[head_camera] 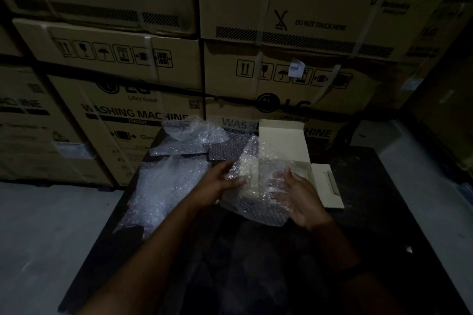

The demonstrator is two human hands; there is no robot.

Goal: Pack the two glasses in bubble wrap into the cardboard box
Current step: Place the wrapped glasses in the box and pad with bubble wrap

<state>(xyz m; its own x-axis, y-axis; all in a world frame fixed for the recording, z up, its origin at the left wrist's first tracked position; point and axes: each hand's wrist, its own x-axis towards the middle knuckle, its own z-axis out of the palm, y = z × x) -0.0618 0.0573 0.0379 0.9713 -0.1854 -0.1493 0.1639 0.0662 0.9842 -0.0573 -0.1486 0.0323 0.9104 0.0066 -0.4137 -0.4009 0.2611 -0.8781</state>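
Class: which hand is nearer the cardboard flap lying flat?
Right. The right hand is just left of the flap; the left hand is farther left, across the wrapped bundle.

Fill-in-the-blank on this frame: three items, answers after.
1. Left hand and right hand touch the bubble wrap above a dark ____.
2. The cardboard box has its lid standing ____.
3. The cartons behind read "WASHING ____".
Answers: table; open; MACHINE.
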